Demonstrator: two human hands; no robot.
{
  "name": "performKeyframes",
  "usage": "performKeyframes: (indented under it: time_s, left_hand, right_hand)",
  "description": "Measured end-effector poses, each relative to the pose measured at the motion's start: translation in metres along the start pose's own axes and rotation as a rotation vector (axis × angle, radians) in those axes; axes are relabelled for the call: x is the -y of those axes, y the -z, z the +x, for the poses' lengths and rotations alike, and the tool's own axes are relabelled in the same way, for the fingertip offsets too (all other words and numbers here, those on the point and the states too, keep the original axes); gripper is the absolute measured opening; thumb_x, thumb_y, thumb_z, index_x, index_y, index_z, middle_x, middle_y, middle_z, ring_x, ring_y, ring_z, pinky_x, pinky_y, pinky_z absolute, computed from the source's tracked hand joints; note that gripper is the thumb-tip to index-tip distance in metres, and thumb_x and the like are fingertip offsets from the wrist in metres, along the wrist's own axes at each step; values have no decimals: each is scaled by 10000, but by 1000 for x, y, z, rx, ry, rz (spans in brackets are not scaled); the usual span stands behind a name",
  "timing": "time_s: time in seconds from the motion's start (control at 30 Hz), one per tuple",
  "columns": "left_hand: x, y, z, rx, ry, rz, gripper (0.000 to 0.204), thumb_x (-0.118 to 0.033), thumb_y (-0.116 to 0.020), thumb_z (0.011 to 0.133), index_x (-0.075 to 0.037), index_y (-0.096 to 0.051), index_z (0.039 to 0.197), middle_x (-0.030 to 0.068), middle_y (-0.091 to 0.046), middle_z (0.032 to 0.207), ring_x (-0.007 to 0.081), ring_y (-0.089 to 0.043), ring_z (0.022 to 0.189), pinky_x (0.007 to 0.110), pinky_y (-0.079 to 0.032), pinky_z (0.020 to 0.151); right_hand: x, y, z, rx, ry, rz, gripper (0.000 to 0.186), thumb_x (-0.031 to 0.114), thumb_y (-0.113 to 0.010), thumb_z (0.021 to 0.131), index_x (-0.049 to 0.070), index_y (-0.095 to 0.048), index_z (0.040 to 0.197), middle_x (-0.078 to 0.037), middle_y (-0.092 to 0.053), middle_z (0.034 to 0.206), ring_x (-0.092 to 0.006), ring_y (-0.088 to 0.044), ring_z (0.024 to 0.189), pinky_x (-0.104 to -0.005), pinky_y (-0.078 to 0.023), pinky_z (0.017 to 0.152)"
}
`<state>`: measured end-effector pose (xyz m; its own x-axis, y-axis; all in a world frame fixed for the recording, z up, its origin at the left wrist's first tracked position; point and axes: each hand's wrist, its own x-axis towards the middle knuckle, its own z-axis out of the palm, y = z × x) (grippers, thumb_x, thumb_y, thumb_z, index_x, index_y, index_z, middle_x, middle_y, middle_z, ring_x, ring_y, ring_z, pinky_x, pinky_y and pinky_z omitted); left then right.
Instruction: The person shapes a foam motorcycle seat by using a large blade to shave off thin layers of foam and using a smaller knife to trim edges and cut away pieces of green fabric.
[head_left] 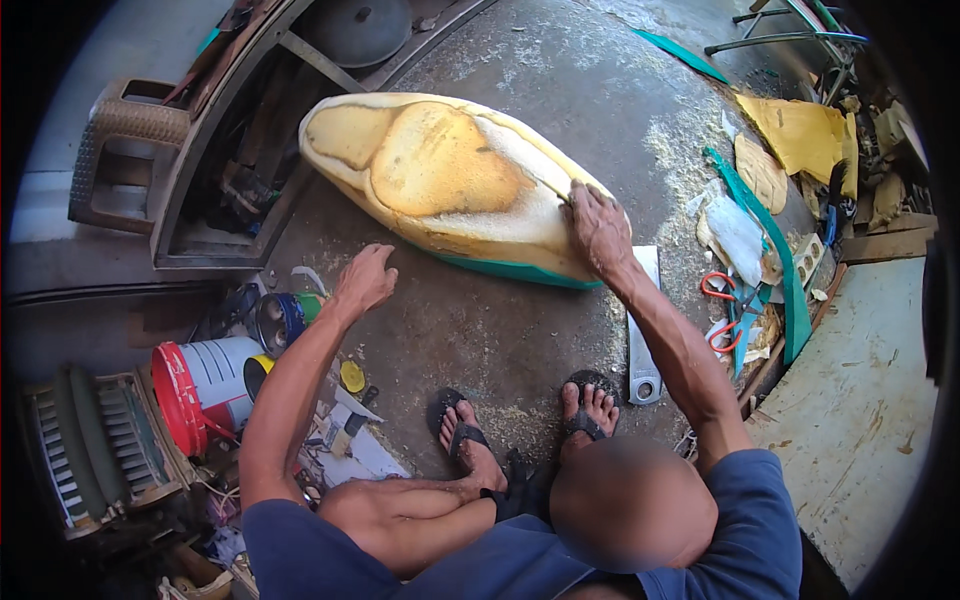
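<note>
Okay, right hand [598,228] reaches out, back up, on right end of foam block [455,180] lying on floor [480,340]; fingers bent, can't tell grip. Left hand [367,280] near block's close edge, half-curled, hold unclear.

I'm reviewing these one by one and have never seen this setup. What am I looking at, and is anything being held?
There is no robot: a person works with two bare hands. The single picture comes from a wide fisheye camera worn on the head, looking down, so edges bend.

On the floor lies a long yellowish foam piece, green along its lower edge. The right hand rests on its right end; whether the fingers pinch something small is unclear. The left hand is apart from it, fingers bent, with nothing visibly held.
</note>
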<state>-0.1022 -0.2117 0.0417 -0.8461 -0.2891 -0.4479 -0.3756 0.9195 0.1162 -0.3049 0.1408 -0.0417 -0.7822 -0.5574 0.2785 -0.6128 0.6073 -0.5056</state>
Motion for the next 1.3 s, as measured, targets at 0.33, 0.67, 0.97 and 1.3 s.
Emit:
performKeyframes:
  time_s: [0.33,0.67,0.97,1.3]
  left_hand:
    - [-113,-172,-22,-423,184,-1098,1134,-553,-661,950,66,17,1615,333,0,1681,447,-24,1573,498,-83,1283]
    - [-110,-147,43,-338,-122,-961,992,-513,-629,984,41,-114,1626,331,-131,1674,424,-122,1576,450,-132,1284]
    - [-224,-193,-68,-632,-424,-211,539,-407,-481,1041,-247,-472,1555,165,-274,1681,525,-131,1544,766,-92,1167]
    - [-216,-211,-96,-526,-557,-210,544,-413,-534,1024,-289,-474,1550,157,-325,1654,460,-187,1550,781,-106,1148]
  right_hand:
    - [80,76,-136,111,-214,112,338,234,-643,969,-12,-598,1196,-255,-711,956,-450,-701,880,-510,-579,732]
    - [82,84,-155,261,-408,138,277,315,-553,1038,49,-534,1112,-262,-685,828,-486,-676,795,-590,-500,690]
    - [71,89,-160,65,-553,554,345,282,-531,1046,25,-550,1276,-314,-688,925,-506,-673,927,-554,-517,798]
    - [82,97,-144,133,-525,542,304,288,-551,1047,36,-601,1209,-245,-689,801,-440,-708,813,-525,-524,724]
